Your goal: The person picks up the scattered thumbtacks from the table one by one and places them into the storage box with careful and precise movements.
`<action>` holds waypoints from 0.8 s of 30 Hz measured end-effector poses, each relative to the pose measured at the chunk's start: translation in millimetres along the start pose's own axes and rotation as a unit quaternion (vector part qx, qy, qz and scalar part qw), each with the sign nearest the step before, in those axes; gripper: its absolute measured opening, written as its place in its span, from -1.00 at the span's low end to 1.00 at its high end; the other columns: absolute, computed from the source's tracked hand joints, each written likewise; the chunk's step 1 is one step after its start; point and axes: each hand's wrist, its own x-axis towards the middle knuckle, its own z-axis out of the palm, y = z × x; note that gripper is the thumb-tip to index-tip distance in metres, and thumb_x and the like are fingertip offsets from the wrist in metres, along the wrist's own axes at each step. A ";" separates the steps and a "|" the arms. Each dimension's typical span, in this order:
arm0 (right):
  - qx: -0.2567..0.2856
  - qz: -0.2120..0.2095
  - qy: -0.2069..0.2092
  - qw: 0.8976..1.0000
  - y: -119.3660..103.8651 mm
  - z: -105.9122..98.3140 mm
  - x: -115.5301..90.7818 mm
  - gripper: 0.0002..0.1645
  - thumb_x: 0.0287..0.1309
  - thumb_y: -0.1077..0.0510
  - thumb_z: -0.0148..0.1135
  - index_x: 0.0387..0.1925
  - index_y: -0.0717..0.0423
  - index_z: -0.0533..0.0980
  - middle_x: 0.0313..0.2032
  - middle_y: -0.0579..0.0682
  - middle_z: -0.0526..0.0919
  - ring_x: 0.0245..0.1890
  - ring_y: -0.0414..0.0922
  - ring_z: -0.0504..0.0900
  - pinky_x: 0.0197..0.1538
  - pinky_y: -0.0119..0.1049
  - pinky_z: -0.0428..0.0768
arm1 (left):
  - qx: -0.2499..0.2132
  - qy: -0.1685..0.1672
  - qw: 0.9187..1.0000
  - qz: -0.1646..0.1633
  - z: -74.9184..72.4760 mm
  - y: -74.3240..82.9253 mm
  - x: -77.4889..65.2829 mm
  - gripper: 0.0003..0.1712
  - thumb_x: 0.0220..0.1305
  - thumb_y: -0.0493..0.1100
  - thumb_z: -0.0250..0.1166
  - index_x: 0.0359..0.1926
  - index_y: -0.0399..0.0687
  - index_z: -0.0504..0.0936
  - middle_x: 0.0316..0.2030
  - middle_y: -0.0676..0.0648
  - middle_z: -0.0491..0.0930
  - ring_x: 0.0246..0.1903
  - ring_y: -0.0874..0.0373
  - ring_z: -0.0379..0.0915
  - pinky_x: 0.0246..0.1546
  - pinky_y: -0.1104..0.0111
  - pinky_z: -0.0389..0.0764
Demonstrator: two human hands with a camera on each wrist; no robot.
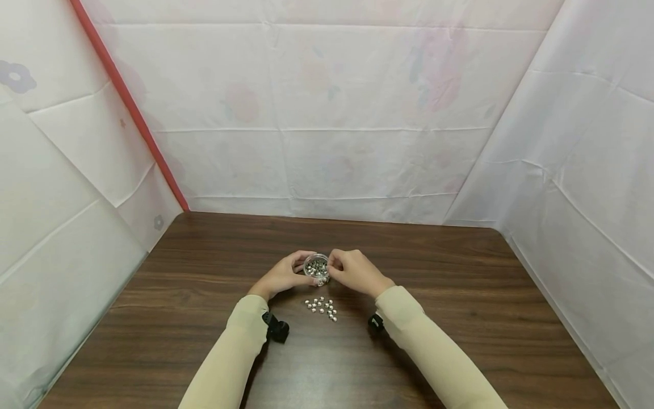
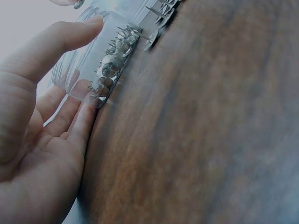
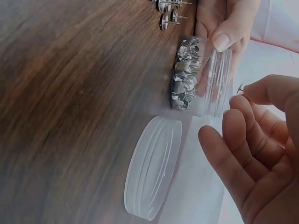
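**Both hands at a small jar of thumbtacks**

A clear round jar point(image 1: 317, 266) stands upright on the dark wooden table point(image 1: 460, 318), its open mouth facing up and its axis vertical; it sits near the table's middle, between the two hands. A layer of silver thumbtacks point(image 3: 185, 74) lies in its bottom, heaped with no common direction.

The left hand point(image 1: 283, 275) holds the jar from its left side, thumb and fingers curled round the clear wall; the left wrist view shows the thumb point(image 2: 56, 44) against the wall and the fingers point(image 2: 77, 116) below it.

The right hand point(image 1: 355, 271) is at the jar's right rim. In the right wrist view its thumb and forefinger pinch a single thumbtack point(image 3: 239, 87) just beside the jar's mouth; its head and pin are too small to tell which way it points. The other fingers point(image 3: 233, 154) are loosely bent and hold nothing.

A clear round lid point(image 3: 153, 165) lies flat on the table just beside the jar, apart from it.

A loose cluster of thumbtacks point(image 1: 321, 307) lies on the table nearer the person, heads down and pins up as far as the wrist views show.
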 end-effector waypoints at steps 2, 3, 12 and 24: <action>0.001 0.001 0.000 1.000 0.8 1.6 1.9 -0.95 0.17 0.11 0.11 -0.38 -0.09 0.49 -0.57 -0.25 0.55 -0.65 -0.34 0.40 -0.57 -0.44 0.46 | 0.000 -0.001 1.000 -0.002 0.0 0.2 0.1 -0.17 0.00 -0.15 0.45 0.30 -0.02 0.29 0.27 -0.17 0.28 0.27 -0.05 0.09 0.25 0.01 0.28; 0.004 0.001 0.000 1.000 1.0 2.4 2.8 -0.95 0.17 0.11 0.11 -0.38 -0.08 0.50 -0.58 -0.25 0.54 -0.66 -0.34 0.39 -0.58 -0.44 0.45 | 0.000 -0.002 1.000 -0.002 0.0 0.4 0.0 -0.17 0.00 -0.15 0.45 0.30 -0.03 0.29 0.28 -0.17 0.27 0.28 -0.05 0.08 0.25 0.01 0.28; 0.016 -0.002 -0.006 1.000 0.2 8.1 12.2 -0.93 0.21 0.09 0.12 -0.39 -0.10 0.50 -0.65 -0.19 0.48 -0.73 -0.32 0.32 -0.65 -0.46 0.35 | 0.013 0.002 1.000 -0.011 -0.1 4.6 -2.3 -0.15 0.01 -0.12 0.45 0.32 0.00 0.27 0.33 -0.13 0.17 0.29 -0.07 0.04 0.27 -0.02 0.25; 0.017 0.012 -0.023 1.000 4.6 14.8 22.1 -0.92 0.23 0.07 0.12 -0.38 -0.09 0.49 -0.61 -0.17 0.50 -0.70 -0.30 0.34 -0.64 -0.44 0.37 | 0.005 -0.013 1.000 -0.001 -0.8 6.9 -2.6 -0.14 0.05 -0.17 0.41 0.35 -0.11 0.21 0.31 -0.20 0.19 0.29 -0.07 0.05 0.29 0.01 0.22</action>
